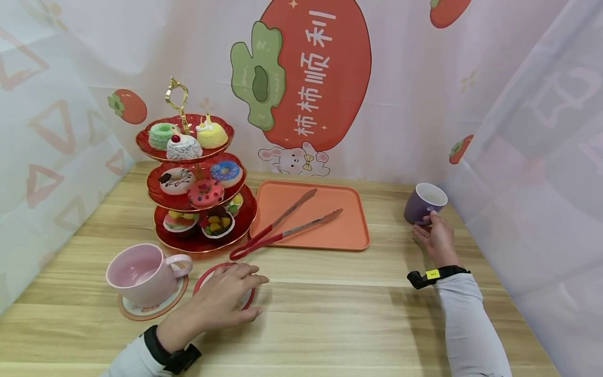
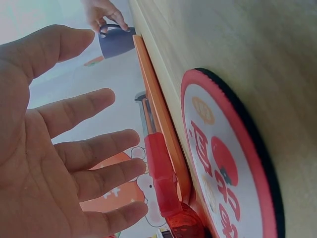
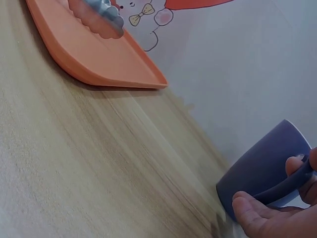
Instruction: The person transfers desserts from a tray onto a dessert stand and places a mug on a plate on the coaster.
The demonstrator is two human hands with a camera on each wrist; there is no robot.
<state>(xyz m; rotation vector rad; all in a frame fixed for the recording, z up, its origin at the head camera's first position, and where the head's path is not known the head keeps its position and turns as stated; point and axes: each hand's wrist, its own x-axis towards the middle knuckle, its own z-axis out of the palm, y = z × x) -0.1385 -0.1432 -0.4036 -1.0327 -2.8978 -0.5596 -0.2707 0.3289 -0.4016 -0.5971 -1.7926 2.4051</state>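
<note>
My left hand lies flat, fingers straight, over a round red-rimmed coaster near the table's front. In the left wrist view the spread fingers sit just off the coaster's printed face, and I cannot tell whether they touch it. At the far right my right hand holds a purple mug by its handle. In the right wrist view a finger and the thumb curl round the handle of the mug, which stands on the wood close to the curtain.
A pink cup stands on its own coaster left of my left hand. Behind it is a red three-tier stand of cakes and doughnuts. Red tongs lie across an orange tray mid-table. Printed curtains close the back and sides.
</note>
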